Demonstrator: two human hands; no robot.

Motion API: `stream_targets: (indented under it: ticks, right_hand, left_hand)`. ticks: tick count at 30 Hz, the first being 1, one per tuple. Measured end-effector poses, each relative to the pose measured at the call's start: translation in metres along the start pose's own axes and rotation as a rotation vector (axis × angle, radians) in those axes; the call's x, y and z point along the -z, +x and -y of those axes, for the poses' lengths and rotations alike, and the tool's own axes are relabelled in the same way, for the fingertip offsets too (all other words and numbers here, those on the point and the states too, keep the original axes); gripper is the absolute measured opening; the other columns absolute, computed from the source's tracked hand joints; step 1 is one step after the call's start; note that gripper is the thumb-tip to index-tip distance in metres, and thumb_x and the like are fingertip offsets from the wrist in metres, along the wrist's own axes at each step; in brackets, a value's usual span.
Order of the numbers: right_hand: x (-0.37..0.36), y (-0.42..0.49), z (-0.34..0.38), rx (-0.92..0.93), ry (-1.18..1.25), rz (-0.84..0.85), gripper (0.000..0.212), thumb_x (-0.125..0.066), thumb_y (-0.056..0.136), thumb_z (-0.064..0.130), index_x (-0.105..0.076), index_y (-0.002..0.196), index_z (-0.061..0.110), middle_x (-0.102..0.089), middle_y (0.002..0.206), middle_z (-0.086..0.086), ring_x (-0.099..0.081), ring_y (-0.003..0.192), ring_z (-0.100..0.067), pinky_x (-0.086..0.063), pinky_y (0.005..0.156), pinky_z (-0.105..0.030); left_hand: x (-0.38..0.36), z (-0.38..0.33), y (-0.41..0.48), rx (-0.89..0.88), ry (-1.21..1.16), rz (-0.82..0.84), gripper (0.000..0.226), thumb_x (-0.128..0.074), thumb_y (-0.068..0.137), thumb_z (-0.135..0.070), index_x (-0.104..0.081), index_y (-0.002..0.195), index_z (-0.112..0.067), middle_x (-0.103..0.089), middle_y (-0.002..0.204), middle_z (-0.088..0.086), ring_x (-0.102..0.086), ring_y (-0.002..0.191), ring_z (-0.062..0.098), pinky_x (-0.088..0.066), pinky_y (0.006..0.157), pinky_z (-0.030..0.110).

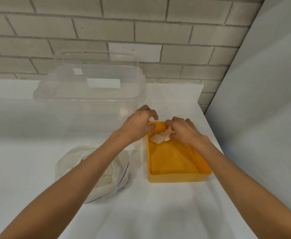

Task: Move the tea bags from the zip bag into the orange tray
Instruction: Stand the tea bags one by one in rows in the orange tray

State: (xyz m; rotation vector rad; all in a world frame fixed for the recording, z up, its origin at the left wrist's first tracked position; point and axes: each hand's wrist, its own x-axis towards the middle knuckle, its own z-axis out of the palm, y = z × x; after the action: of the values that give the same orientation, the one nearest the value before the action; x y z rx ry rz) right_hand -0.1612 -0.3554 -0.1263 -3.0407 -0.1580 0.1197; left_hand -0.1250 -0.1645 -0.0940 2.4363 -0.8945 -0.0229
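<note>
An orange tray [175, 176] sits on the white table right of centre. Pale tea bags [157, 138] lie in its far left corner. My right hand [184, 131] is over that corner, its fingers curled and pinching the tea bags. My left hand [139, 123] rests at the tray's far left edge, thumb on the rim, fingers loosely curled over the rim. The clear zip bag [107, 173] with a purple seal lies to the left of the tray, still bulging with white tea bags and partly hidden under my left forearm.
A large clear plastic bin [93, 87] with a lid stands behind the tray at the back left, against a brick wall. The table's right edge [227, 152] runs close beside the tray, with a grey wall panel beyond it.
</note>
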Motion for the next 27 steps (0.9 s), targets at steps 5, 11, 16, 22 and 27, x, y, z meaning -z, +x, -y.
stream_targets:
  ticks: [5,11,16,22,27]
  right_hand:
    - [-0.010,-0.006,0.007,-0.019,-0.035,-0.019,0.027,-0.059,0.088,0.014,-0.059,0.114,0.021,-0.057,0.106,-0.006,-0.056,0.099,-0.028,-0.035,0.082,-0.035]
    - [-0.014,-0.010,0.004,-0.026,-0.052,-0.064,0.018,-0.055,0.087,0.010,-0.059,0.104,0.016,-0.062,0.103,-0.007,-0.057,0.098,-0.029,-0.033,0.077,-0.034]
    - [-0.018,-0.016,-0.002,-0.044,-0.068,-0.079,0.030,-0.047,0.087,0.002,-0.051,0.112,0.016,-0.056,0.110,-0.009,-0.055,0.103,-0.030,-0.038,0.082,-0.039]
    - [-0.028,-0.015,-0.001,-0.024,-0.053,-0.145,0.024,-0.050,0.092,0.015,-0.055,0.115,0.017,-0.051,0.117,-0.009,-0.053,0.107,-0.029,-0.034,0.083,-0.037]
    - [-0.013,-0.003,0.001,-0.019,0.154,-0.182,0.018,-0.054,0.094,0.021,-0.066,0.106,0.018,-0.058,0.105,-0.004,-0.058,0.091,-0.023,-0.044,0.083,-0.036]
  left_hand:
    - [-0.017,-0.012,0.000,-0.004,0.231,0.165,0.022,-0.050,0.088,-0.010,-0.064,0.105,-0.014,-0.063,0.105,0.009,-0.060,0.096,0.027,-0.043,0.072,0.030]
    - [-0.049,-0.030,0.011,-0.020,0.781,0.279,0.029,-0.045,0.092,-0.047,-0.056,0.091,-0.020,-0.067,0.101,0.002,-0.057,0.103,0.022,-0.030,0.099,0.039]
    - [-0.064,-0.027,0.018,0.005,0.863,0.313,0.040,-0.049,0.087,-0.057,-0.058,0.106,-0.022,-0.066,0.103,-0.001,-0.053,0.108,0.023,-0.025,0.104,0.044]
    - [-0.058,-0.024,0.022,0.034,0.773,0.262,0.025,-0.037,0.098,-0.031,-0.058,0.093,-0.019,-0.065,0.092,0.000,-0.056,0.101,0.021,-0.026,0.102,0.042]
    - [-0.034,-0.017,0.037,0.088,0.712,0.231,0.014,-0.043,0.093,-0.018,-0.056,0.099,-0.019,-0.052,0.080,0.000,-0.057,0.089,0.021,-0.029,0.095,0.039]
